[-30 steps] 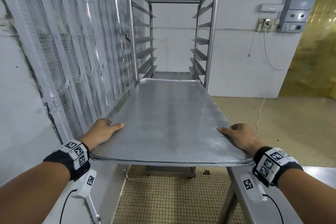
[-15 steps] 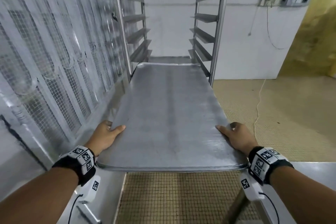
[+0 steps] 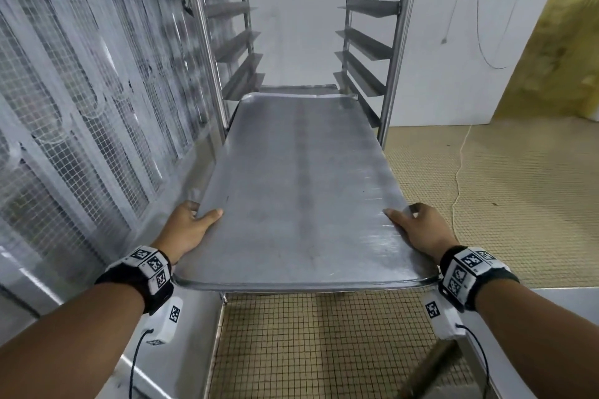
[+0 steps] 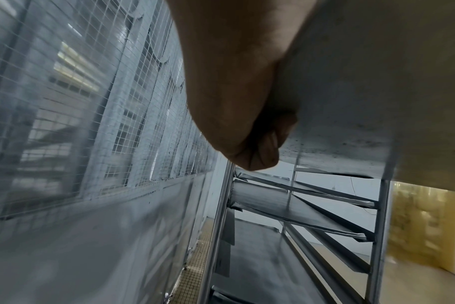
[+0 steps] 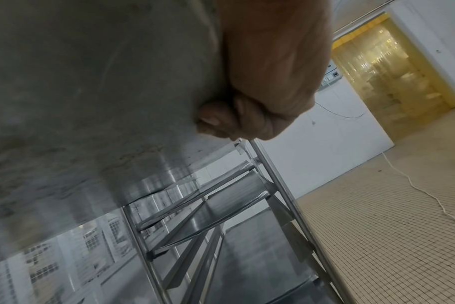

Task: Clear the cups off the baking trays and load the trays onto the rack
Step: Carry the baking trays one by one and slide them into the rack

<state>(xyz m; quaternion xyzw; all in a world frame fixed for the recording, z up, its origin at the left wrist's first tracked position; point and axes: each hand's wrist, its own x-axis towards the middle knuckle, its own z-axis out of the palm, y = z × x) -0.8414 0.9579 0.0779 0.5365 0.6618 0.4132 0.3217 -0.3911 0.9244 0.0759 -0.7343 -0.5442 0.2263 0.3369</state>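
Note:
A bare metal baking tray [image 3: 301, 191] is held level in front of me, its far end between the posts of the steel rack [image 3: 397, 42]. My left hand [image 3: 191, 223] grips the tray's left edge, thumb on top and fingers curled underneath [image 4: 257, 152]. My right hand [image 3: 418, 225] grips the right edge the same way, fingers curled below [image 5: 237, 121]. The tray's underside [image 4: 364, 102] fills the top of both wrist views [image 5: 91, 82]. No cups are in view.
The rack has several angled runners [image 3: 359, 42] on each side and a tray low down [image 4: 273, 203]. A wire-mesh wall [image 3: 81, 107] runs close on the left. A steel table edge [image 3: 567, 301] is at lower right. A cord [image 3: 458, 172] trails on the tiled floor.
The tray has moved forward toward the rack, and its far end now lies between the front posts. Both hands keep the same grip on its edges.

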